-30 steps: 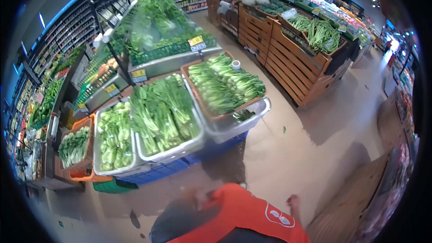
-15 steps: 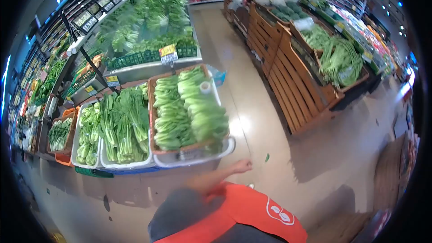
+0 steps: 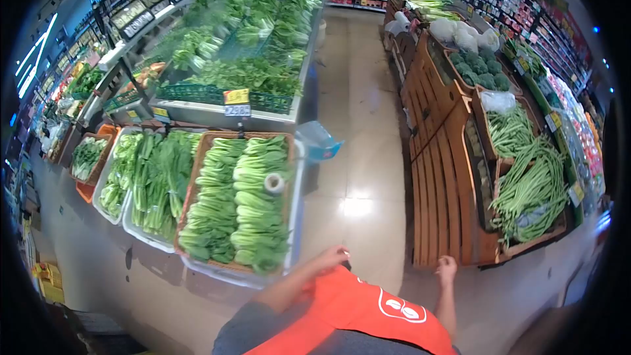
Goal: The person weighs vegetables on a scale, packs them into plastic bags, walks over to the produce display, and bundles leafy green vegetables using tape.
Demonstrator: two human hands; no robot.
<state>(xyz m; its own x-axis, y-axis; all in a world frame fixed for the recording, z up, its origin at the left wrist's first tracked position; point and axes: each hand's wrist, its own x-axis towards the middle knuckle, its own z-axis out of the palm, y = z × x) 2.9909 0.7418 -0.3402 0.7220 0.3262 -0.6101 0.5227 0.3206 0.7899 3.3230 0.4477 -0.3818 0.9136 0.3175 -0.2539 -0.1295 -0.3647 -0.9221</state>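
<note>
My left hand (image 3: 332, 258) is held in front of the red apron (image 3: 342, 302), its fingers curled together. A tiny pale spot shows at its fingertips, too small to name. To its left, apart from it, is a brown basket (image 3: 189, 205) packed with two rows of leafy greens (image 3: 217, 200). A roll of white tape (image 3: 274, 183) lies on the right-hand row. My right hand (image 3: 447, 267) is by the lower end of the slatted wooden stand (image 3: 434, 204). Its fingers are bent inward, and the inside of the hand is hidden.
Bundled greens (image 3: 161, 174) fill white crates on the left. Behind them is a large bin of leafy vegetables (image 3: 256, 72) with a price sign (image 3: 237, 102). Long beans (image 3: 531, 184) and broccoli (image 3: 480, 69) top the stand. A blue plastic bag (image 3: 319, 141) hangs beside the aisle floor (image 3: 351, 112).
My view has turned and shifted, so the greens baskets sit further left and the stand stands nearer. My right hand has come into view. My left hand is still in front of the apron.
</note>
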